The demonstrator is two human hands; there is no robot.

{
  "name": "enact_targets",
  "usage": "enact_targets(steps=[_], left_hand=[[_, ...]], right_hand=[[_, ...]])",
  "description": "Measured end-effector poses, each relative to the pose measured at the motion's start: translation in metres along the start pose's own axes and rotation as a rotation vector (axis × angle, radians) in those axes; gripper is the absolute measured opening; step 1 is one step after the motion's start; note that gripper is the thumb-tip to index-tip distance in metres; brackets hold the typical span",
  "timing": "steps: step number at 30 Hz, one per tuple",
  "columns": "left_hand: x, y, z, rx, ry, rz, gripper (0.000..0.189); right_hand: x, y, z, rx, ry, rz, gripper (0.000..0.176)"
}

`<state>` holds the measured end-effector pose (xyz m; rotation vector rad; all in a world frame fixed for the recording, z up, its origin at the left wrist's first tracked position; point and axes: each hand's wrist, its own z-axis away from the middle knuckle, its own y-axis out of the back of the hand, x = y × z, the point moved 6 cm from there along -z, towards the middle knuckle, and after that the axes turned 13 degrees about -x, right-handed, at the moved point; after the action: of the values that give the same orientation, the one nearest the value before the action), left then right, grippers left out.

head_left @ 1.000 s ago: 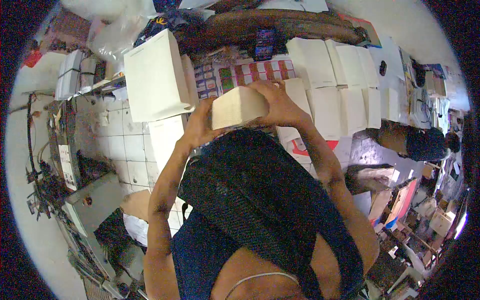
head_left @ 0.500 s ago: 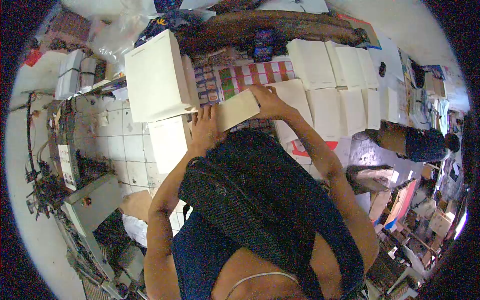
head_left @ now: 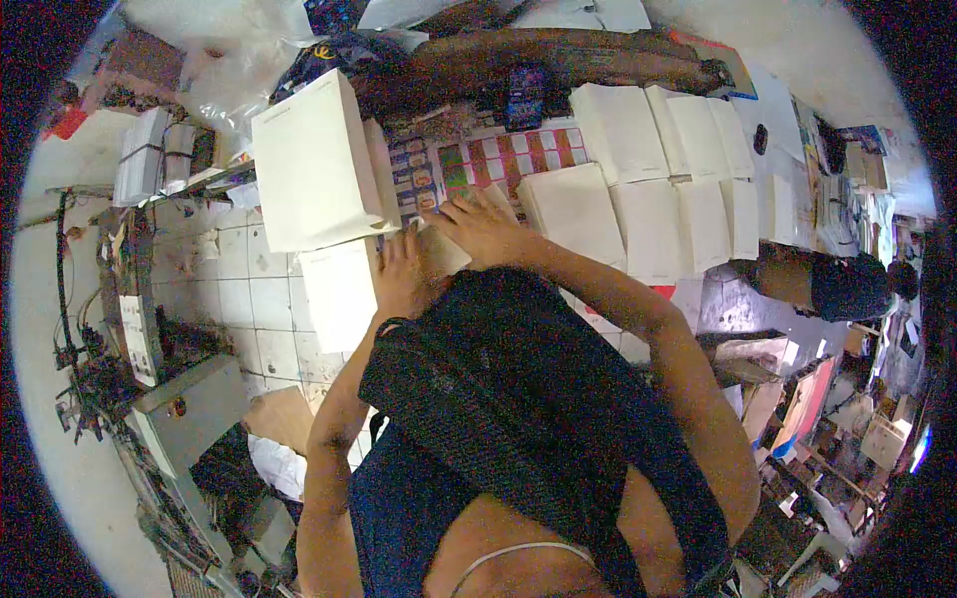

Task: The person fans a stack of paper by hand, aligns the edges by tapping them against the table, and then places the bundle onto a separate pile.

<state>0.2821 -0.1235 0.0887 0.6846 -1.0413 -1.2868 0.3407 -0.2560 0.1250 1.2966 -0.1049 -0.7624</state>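
paper stack [head_left: 446,249], lifted a second ago, now lies on the printed sheet [head_left: 498,154]; right hand [head_left: 483,227] and left hand [head_left: 399,274] press it, fingers flat, gripping nothing.

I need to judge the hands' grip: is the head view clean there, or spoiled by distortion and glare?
Head view: strong fisheye bends the white tiled surface, with black, grainy corners; the big cream paper stack is nearly washed out; the left hand and right hand on the small cream paper stack read fairly sharp, though the right hand hides most of it.
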Motion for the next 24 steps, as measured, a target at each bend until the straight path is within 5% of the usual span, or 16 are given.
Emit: enact_targets(steps=[2,9,12,19,24], left_hand=[[-0.001,0.028,0.019,-0.039,0.035,0.150,0.104],[-0.023,-0.025,0.024,-0.015,0.190,2.079,0.074],[-0.027,-0.027,0.008,-0.115,0.159,2.097,0.063],[-0.030,0.069,0.048,0.242,-0.291,0.629,0.083],[0.009,0.095,0.033,0.201,-0.336,0.250,0.085]], right_hand=[[0.005,-0.013,0.002,0.015,0.013,0.066,0.100],[0.014,-0.015,0.000,-0.051,0.072,-0.024,0.088],[0.017,0.000,0.012,-0.003,0.083,-0.093,0.087],[0.040,0.026,0.050,0.184,0.081,-0.588,0.087],[0.069,-0.024,0.058,0.100,-0.085,-0.640,0.094]])
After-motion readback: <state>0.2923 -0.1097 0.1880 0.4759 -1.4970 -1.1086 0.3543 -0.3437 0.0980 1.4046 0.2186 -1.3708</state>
